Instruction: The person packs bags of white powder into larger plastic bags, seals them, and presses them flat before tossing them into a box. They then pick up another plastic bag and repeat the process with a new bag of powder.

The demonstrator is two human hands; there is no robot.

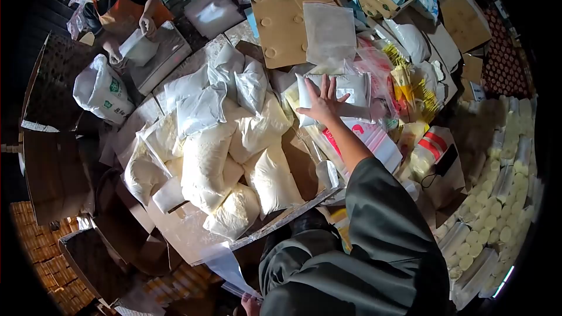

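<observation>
My right hand (325,104) lies spread, palm down, on a flat white packet (358,86) with a small printed label, at the right of the work surface. Low in the view, my left hand (250,304) is partly cut off and closed on the end of a clear plastic bag (225,264). Several filled bags of pale powder (205,167) are heaped in the middle, with whiter packets (202,108) behind them. A scoop (328,174) rests by the tray's right edge, close to my right forearm.
Cardboard (275,38) and a clear bag stack (329,32) lie at the back. Pale cylinders (492,216) are piled at the right. At the back left, another person's hands (146,26) hold a white packet (139,48) over a box, beside a white sack (102,90).
</observation>
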